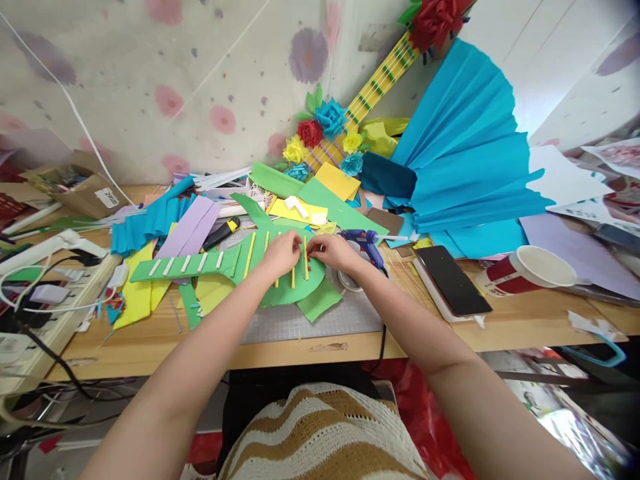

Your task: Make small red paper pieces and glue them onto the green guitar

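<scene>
A green guitar-shaped paper piece (260, 260) lies on the grey cutting mat (310, 325), its neck pointing left. White strips cross the neck and several yellow strips run across the body. My left hand (283, 253) is over the body, fingers pressed together near the upper ends of the yellow strips. Close beside it, my right hand (331, 252) has its thumb and fingers pinched by the rightmost yellow strip (306, 260). Whatever either hand grips is too small to make out. Small red bits show under the right fingertips.
A blue glue gun (365, 245) lies just right of my right hand. Farther right are a black phone (454, 280) and a paper cup (525, 270). Behind stands a flower-decorated yellow guitar (383, 81). A yellow-black cutter (221, 233) and a power strip (95, 293) are left.
</scene>
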### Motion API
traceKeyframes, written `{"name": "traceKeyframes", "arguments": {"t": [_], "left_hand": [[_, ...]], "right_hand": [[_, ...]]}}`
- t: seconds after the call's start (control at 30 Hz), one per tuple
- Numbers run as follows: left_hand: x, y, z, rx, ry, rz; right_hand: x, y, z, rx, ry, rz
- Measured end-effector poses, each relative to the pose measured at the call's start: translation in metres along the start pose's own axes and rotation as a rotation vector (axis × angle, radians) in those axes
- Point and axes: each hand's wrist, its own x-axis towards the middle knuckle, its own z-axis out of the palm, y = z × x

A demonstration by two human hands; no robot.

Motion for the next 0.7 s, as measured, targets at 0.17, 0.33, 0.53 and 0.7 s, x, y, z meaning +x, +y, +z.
{"name": "traceKeyframes", "arguments": {"t": [0.17,0.33,0.53,0.7], "left_hand": [[-0.007,-0.023,-0.020,-0.216,0.211,-0.186],[-0.013,-0.053,-0.056,-0.173,0.555,-0.279],[-0.018,-0.077,-0.091,-0.083,0.729,-0.438],[-0.011,-0.097,-0.102,-0.177,0.669,-0.361]], "right_hand": [[-0.003,0.002,-0.002,0.066,-0.008,-0.024],[-0.002,0.006,0.004,0.083,0.048,-0.029],[0.000,0.014,0.009,0.089,0.086,-0.072],[-0.002,0.017,0.010,0.161,0.075,-0.069]]}}
